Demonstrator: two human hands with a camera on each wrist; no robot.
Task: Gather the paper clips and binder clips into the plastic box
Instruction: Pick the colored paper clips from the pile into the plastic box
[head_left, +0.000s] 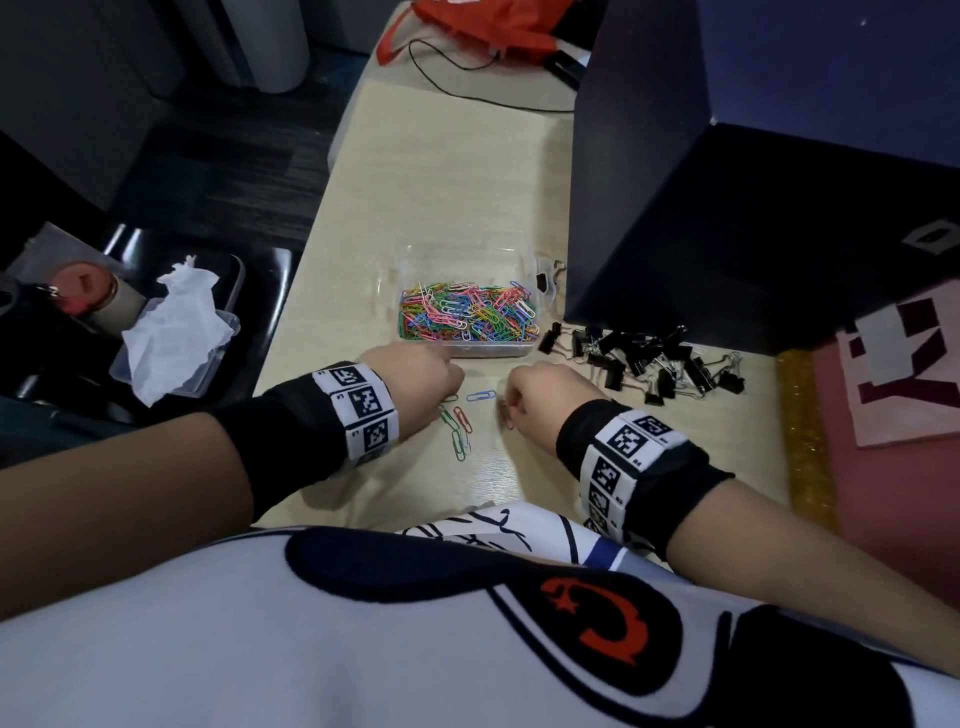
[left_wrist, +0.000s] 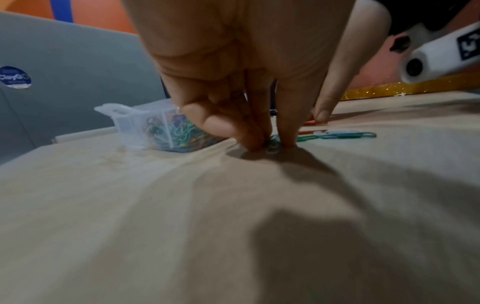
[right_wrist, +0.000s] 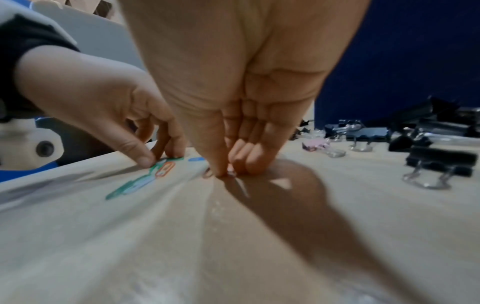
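The clear plastic box (head_left: 492, 349) (left_wrist: 130, 121) sits mid-table, holding a heap of coloured paper clips (head_left: 467, 312). A few loose paper clips (head_left: 460, 431) (left_wrist: 337, 135) (right_wrist: 140, 183) lie in front of it, between my hands. My left hand (head_left: 447, 400) (left_wrist: 271, 144) has its fingertips down on the table, pinching a pale green clip. My right hand (head_left: 506, 410) (right_wrist: 228, 172) pinches a brownish clip (head_left: 506, 417) against the table with thumb and fingers. A pile of black binder clips (head_left: 649, 358) (right_wrist: 441, 158) lies to the right of the box.
A tall dark blue box (head_left: 727, 208) stands behind the binder clips. A pink board with a gold glitter edge (head_left: 805, 441) lies at the right. Off the table's left edge, a small container with tissue (head_left: 171, 332). An orange bag (head_left: 483, 26) and a cable lie at the far end.
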